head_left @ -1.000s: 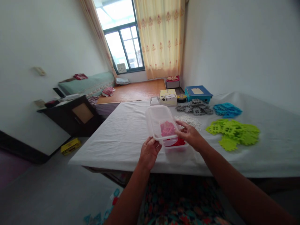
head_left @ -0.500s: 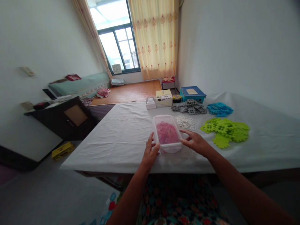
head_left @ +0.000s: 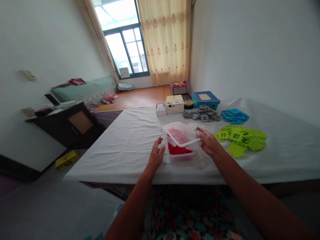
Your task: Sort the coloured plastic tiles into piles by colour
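Note:
A clear plastic lid (head_left: 184,141) tilts above a see-through plastic container (head_left: 182,156) near the table's front edge. Red pieces (head_left: 178,150) show in the container below the lid's near edge; the rest appear pink through the lid. My right hand (head_left: 209,142) grips the lid at its right near corner. Just left of the container, my left hand (head_left: 156,156) is open with fingers apart, holding nothing. White lattice pieces (head_left: 193,126) lie behind the lid, partly covered by it and my right hand.
Green interlocking pieces (head_left: 241,138) are heaped on the right, with blue pieces (head_left: 235,116) and grey pieces (head_left: 202,114) behind. A yellow box (head_left: 175,104), a small white box (head_left: 160,109) and a blue box (head_left: 205,100) stand at the back of the cloth-covered table (head_left: 120,146).
The lid has come off the container's rim, raised and shifted to the right by my right hand. My left hand has let go of the container's side and moved slightly left.

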Demonstrator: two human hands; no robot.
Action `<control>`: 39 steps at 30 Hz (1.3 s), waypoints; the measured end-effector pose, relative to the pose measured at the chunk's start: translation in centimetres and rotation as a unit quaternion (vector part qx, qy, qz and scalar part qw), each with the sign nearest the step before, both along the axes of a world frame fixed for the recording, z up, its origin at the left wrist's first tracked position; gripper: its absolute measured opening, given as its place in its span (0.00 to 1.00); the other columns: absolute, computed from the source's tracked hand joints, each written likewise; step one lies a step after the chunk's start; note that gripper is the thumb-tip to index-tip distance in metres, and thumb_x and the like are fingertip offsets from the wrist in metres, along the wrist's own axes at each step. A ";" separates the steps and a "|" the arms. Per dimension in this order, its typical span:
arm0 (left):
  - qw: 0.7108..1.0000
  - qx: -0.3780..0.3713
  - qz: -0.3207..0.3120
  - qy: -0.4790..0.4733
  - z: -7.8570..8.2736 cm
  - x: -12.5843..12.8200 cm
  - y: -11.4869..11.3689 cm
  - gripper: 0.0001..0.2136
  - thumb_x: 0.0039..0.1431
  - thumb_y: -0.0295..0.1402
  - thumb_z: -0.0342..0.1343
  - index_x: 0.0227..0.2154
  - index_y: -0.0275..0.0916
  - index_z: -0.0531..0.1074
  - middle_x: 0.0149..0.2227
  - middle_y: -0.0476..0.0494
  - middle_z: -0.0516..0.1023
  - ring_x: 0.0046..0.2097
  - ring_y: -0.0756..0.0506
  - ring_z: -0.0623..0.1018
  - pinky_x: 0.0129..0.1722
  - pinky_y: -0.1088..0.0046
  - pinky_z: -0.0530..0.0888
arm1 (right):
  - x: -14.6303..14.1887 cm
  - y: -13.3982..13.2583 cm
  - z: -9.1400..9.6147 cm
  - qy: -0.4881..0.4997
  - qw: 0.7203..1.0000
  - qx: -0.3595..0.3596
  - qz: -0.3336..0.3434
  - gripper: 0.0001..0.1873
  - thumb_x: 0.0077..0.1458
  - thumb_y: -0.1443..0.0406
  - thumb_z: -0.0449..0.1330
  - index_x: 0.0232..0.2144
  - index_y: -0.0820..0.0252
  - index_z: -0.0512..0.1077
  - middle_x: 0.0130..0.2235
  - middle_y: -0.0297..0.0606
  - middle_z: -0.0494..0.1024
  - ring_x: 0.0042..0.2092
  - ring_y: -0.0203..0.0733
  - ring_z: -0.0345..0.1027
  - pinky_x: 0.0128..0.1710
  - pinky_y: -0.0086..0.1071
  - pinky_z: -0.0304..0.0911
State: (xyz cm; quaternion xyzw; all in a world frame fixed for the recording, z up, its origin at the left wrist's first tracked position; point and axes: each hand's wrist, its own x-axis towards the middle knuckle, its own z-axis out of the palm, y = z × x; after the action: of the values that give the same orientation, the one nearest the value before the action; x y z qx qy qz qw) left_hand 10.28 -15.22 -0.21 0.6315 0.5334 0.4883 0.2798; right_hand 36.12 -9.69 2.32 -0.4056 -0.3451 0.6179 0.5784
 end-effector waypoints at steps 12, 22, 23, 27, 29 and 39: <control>0.962 0.085 -0.064 0.250 3.3 0.7 -0.8 0.14 0.64 0.39 0.46 0.41 0.48 0.77 0.53 0.45 0.73 0.60 0.42 0.64 0.61 0.58 0.60 | 1.3 -0.3 1.6 0.048 0.998 0.010 0.031 0.11 0.48 0.67 0.62 0.37 0.59 0.72 0.38 0.40 0.76 0.37 0.39 0.73 0.33 0.29 0.74; 0.961 0.072 -0.041 0.264 5.1 2.3 5.4 0.12 0.62 0.38 0.49 0.40 0.45 0.77 0.47 0.44 0.78 0.57 0.41 0.68 0.61 0.58 0.59 | 0.9 -1.2 2.5 0.030 0.999 0.011 0.041 0.15 0.46 0.66 0.63 0.39 0.59 0.71 0.34 0.38 0.76 0.30 0.36 0.70 0.27 0.27 0.71; 0.961 0.069 -0.062 0.260 5.0 2.2 5.5 0.13 0.63 0.39 0.48 0.38 0.46 0.78 0.46 0.45 0.78 0.56 0.42 0.69 0.62 0.58 0.58 | 1.1 -1.3 2.6 0.025 0.999 0.012 0.036 0.15 0.46 0.66 0.63 0.39 0.59 0.70 0.34 0.37 0.75 0.30 0.36 0.69 0.27 0.27 0.70; 0.984 0.094 -0.043 0.147 4.3 1.2 4.9 0.17 0.65 0.42 0.45 0.43 0.44 0.77 0.53 0.44 0.74 0.60 0.44 0.66 0.63 0.60 0.57 | 1.0 -2.2 2.7 0.012 0.999 0.022 0.025 0.22 0.44 0.64 0.65 0.44 0.57 0.69 0.36 0.37 0.76 0.31 0.35 0.70 0.28 0.27 0.70; 0.995 0.090 0.020 0.043 3.8 0.6 4.4 0.20 0.65 0.44 0.43 0.48 0.41 0.74 0.56 0.41 0.71 0.61 0.44 0.65 0.63 0.61 0.57 | 0.3 -3.0 2.3 -0.017 0.999 0.043 0.025 0.25 0.45 0.62 0.66 0.47 0.56 0.69 0.41 0.39 0.76 0.35 0.36 0.71 0.31 0.28 0.71; 0.998 0.000 0.027 -0.063 1.3 1.6 2.5 0.26 0.58 0.41 0.54 0.58 0.38 0.65 0.64 0.39 0.60 0.67 0.40 0.56 0.67 0.60 0.47 | -1.0 -4.9 1.3 -0.454 0.876 0.163 0.008 0.25 0.53 0.55 0.57 0.52 0.58 0.69 0.46 0.44 0.77 0.37 0.42 0.71 0.39 0.37 0.67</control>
State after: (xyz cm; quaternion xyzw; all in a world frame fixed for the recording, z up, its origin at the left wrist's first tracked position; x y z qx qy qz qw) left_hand 11.92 -12.73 1.07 0.5849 0.5311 0.5348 0.2998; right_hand 35.08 -14.58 3.59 -0.5383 -0.6692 0.3055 0.4111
